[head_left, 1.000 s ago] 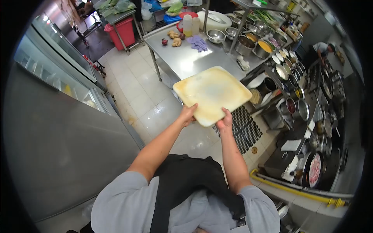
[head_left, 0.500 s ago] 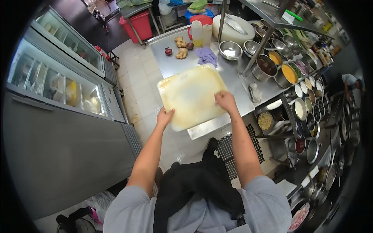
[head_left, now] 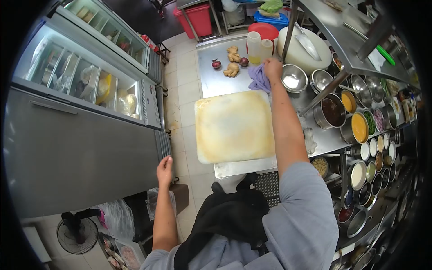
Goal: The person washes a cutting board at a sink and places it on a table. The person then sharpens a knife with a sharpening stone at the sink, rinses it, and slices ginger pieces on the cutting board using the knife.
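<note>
My right hand reaches to the far right side of the steel table, its fingers closed on a crumpled purple cloth. Off to the left, over the floor beside the fridge, my left hand holds nothing, with its fingers loosely apart. Between the hands a yellowed white cutting board lies flat on the table, touched by neither. Beyond it are pieces of ginger and two red onions. Squeeze bottles stand just behind the cloth.
Steel bowls and sauce pots line the right side. A knife rests on a round white board beneath an overhead shelf. Glass-doored fridges stand on the left, and a fan at lower left.
Both hands have left the cutting board, which now lies squarer on the table. My right hand has gone forward and taken hold of the cloth; my left has moved back left. The view has shifted.
</note>
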A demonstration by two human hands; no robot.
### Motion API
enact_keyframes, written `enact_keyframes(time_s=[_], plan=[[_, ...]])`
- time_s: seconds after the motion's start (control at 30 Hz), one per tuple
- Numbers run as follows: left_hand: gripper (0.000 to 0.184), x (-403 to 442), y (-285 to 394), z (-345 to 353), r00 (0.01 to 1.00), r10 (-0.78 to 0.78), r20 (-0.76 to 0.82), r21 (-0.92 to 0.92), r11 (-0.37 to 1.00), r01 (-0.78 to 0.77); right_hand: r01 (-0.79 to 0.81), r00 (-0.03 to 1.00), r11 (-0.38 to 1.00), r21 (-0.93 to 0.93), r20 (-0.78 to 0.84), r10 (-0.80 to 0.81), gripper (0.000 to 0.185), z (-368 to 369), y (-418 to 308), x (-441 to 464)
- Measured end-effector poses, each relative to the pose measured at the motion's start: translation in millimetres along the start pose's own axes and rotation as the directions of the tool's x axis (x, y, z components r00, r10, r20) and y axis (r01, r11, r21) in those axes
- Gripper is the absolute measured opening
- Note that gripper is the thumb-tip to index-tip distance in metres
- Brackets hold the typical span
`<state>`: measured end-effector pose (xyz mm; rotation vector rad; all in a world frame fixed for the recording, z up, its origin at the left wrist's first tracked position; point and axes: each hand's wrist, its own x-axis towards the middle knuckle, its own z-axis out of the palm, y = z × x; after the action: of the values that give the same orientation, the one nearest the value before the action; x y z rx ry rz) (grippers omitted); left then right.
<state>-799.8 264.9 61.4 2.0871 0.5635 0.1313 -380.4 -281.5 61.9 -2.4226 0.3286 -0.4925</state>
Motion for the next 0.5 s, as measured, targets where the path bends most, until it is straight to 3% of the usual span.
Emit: enact_keyframes(time_s=[0.03,0.07,0.13,0.2,0.27,0.4,0.5], plan=[[0.043,-0.9,5.1,-8.2,0.999,0.032,-0.018,-0.039,0.999,-0.033,0.094,0.991,0.99,0.103,-0.104,-0.083,0.018,-12.6,-7.0,5.1],[0.041,-1.3,14.1,-15.2,0.997,0.062,-0.035,-0.079,0.995,-0.065,0.1,0.991,0.99,0.098,-0.094,-0.091,0.018,-18.6,-8.2,7.6],[0.037,5.1,26.9,-23.7,0.997,0.081,-0.011,-0.051,0.995,-0.082,0.199,0.98,0.938,0.284,-0.059,-0.19,0.021,-30.0,-10.8,19.3],[0.036,7.9,68.3,-13.5,0.998,0.068,0.008,-0.059,0.996,-0.067,0.16,0.985,0.942,0.295,0.017,-0.172,0.019,-51.2,-32.4,21.9],[0.034,17.0,99.8,4.9,0.96,0.265,0.086,-0.163,0.955,-0.249,0.223,0.964,0.892,0.394,0.05,-0.263,0.02,-78.5,-63.5,27.0],[0.032,37.2,197.4,49.8,0.846,0.49,0.21,-0.051,0.87,-0.491,0.374,0.891,0.821,0.432,0.078,-0.447,0.021,-108.2,-118.9,38.1],[0.038,67.7,267.6,86.9,0.71,0.65,0.27,-0.11,0.753,-0.648,0.493,0.814,0.734,0.467,0.05,-0.578,0.02,-130.4,-170.2,32.4]])
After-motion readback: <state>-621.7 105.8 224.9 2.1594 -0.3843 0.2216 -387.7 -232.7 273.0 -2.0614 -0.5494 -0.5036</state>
